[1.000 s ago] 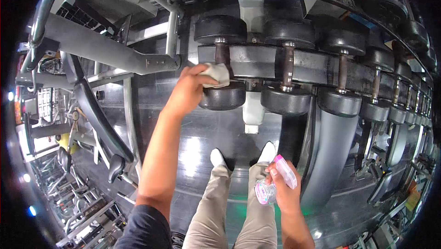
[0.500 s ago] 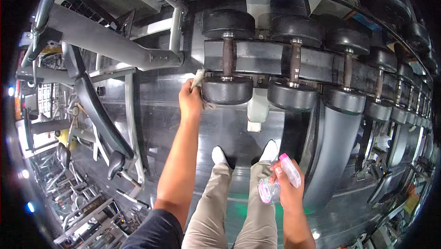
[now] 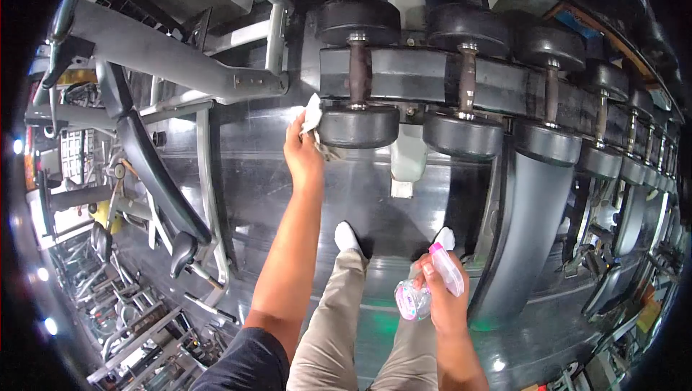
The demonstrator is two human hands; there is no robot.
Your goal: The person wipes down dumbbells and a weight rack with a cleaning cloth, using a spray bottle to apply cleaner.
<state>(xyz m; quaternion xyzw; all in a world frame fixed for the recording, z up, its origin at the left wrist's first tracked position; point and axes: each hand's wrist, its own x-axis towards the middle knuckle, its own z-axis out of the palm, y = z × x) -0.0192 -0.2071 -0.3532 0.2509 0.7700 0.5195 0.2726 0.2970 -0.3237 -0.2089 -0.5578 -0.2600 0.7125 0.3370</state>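
My left hand is closed on a pale cloth, held at the left side of the nearest black dumbbell. Part of the cloth hangs below the fingers, close under the dumbbell's head. In my right hand is a clear spray bottle with a pink-tipped trigger head, gripped round its neck and held low in front of my right leg. The dumbbell lies on a dark rack rail, its handle pointing away from me.
More dumbbells line the rack to the right, above a broad grey upright. A grey-framed machine with a black padded bench stands at my left. My white shoes are on the dark, glossy floor.
My left hand and the cloth have shifted slightly up along the dumbbell's side. The spray bottle has moved a little left. My right foot has stepped slightly to the right.
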